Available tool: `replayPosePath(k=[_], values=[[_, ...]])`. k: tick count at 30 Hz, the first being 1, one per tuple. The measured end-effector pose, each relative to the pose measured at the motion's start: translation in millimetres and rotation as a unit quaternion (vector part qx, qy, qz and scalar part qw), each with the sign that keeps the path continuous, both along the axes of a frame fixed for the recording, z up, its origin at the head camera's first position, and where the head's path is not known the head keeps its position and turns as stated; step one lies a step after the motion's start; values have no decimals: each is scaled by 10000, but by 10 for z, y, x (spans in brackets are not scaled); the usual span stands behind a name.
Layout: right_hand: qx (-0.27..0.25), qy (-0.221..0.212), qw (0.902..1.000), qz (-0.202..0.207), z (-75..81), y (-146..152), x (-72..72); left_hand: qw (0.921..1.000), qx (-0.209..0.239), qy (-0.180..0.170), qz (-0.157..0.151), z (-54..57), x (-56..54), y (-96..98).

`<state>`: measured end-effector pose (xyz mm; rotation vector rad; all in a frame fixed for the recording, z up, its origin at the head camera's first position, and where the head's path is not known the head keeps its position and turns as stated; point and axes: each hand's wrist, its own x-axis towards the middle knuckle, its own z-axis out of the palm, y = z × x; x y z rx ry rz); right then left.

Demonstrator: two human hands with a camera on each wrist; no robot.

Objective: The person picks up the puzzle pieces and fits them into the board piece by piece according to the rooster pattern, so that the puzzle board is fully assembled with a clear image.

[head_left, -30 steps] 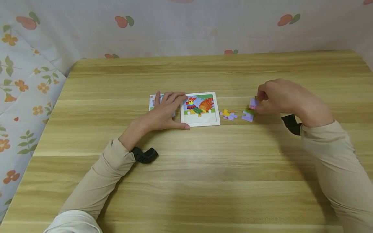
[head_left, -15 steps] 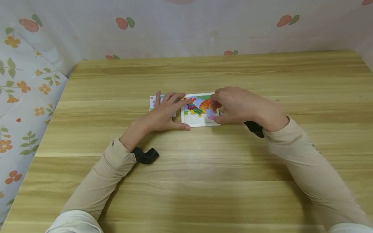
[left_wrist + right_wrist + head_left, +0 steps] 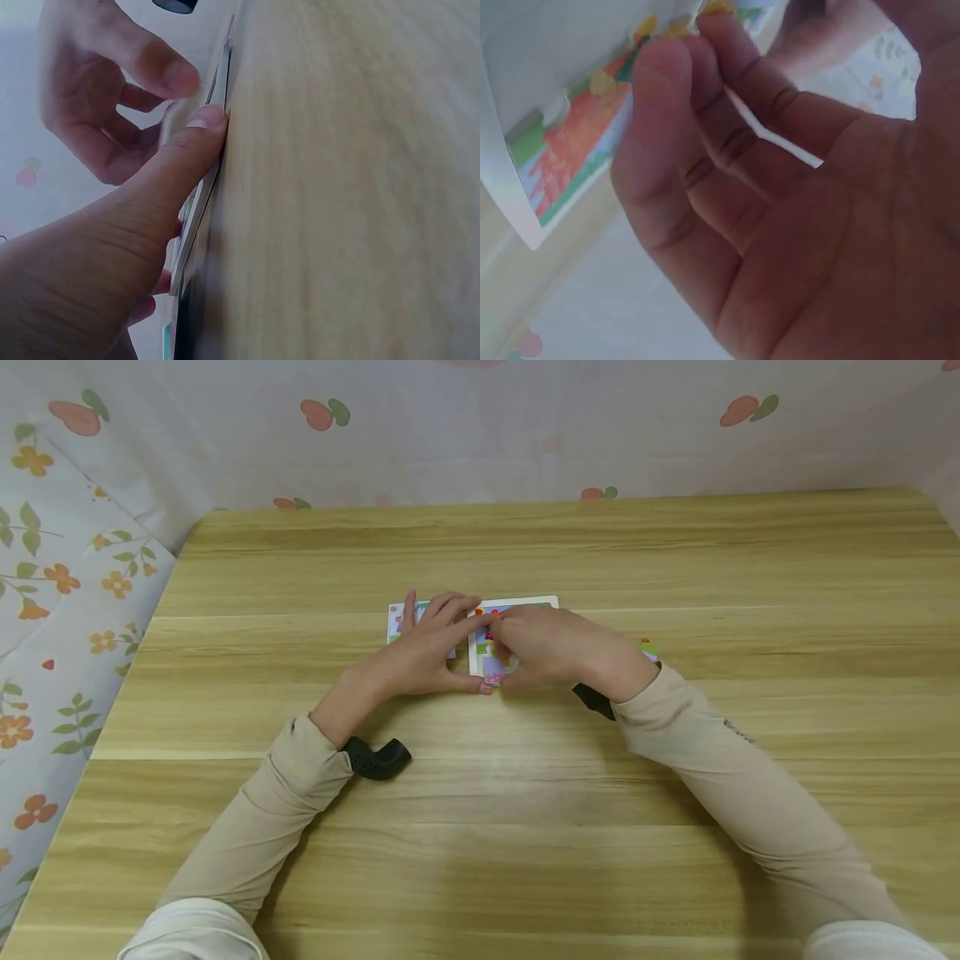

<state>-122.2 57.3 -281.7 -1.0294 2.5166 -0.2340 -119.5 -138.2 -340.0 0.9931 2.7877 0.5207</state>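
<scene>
A white-rimmed jigsaw puzzle tray (image 3: 472, 653) with a rooster picture lies flat in the head view; its lower strip is largely bare in the right wrist view. My left hand (image 3: 416, 652) rests over the tray's left end, thumb on the near edge and fairly straight fingers spread toward the far edge. Over the tray's near left corner, my right hand (image 3: 551, 646) pinches a lilac-and-pink puzzle piece (image 3: 492, 668) between thumb and fingers. In the left wrist view that pale piece (image 3: 172, 124) is blurred. The right hand covers much of the picture in the head view.
A picture card (image 3: 395, 625) lies left of the tray, partly under the left hand. Loose puzzle pieces (image 3: 649, 649) sit to the right, partly hidden behind the right wrist. Black wrist-worn devices (image 3: 380, 760) stick out below the wrists. Patterned curtain cloth hangs behind the wooden table.
My right hand has carried the lilac piece leftward from the loose pieces, across the tray to its near left corner. The left hand has stayed in place on the tray.
</scene>
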Motion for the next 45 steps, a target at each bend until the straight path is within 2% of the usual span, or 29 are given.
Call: replayPosePath(k=[12,26,34,45], values=[[44,163,9997,-148,-103,-44,-13,10000,-27,-48,-13,14,3,-4],[-459,-317,9984,38,-170,-4,-102,9998,-77,-186,-59,38,4,-44],[-729,-415,9964,-82,-184,34,-114,9997,-2,-198,-143,28,-11,-44],[-801,-512,9955,-32,-189,49,-138,9996,-17,-247,-118,38,-5,-39]])
